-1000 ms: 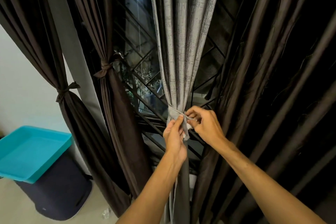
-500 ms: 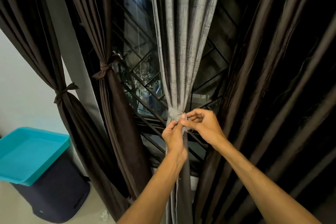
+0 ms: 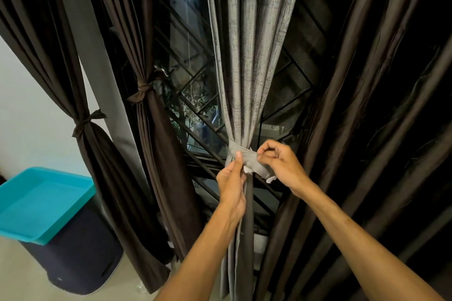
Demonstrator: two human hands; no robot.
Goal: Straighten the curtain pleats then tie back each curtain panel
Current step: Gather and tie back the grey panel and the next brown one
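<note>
A grey curtain panel [image 3: 249,56] hangs in the middle, gathered at waist height by a grey tie-back strip [image 3: 252,160]. My left hand [image 3: 232,186] pinches the strip's left part against the gathered cloth, thumb up. My right hand [image 3: 281,164] holds the strip's other end between thumb and fingers, just right of the panel. Two dark brown panels [image 3: 161,154] [image 3: 102,178] on the left are each bound with a knotted tie [image 3: 141,91] [image 3: 85,121]. A wide dark brown panel [image 3: 367,105] on the right hangs loose.
Behind the curtains is a window with a dark metal grille [image 3: 195,95]. A dark bin with a turquoise tray-like lid [image 3: 44,203] stands on the floor at the lower left, by a white wall [image 3: 29,115].
My right hand has drawn the strip's end out to the right, away from my left hand. The strip now lies wider across the gathered grey panel.
</note>
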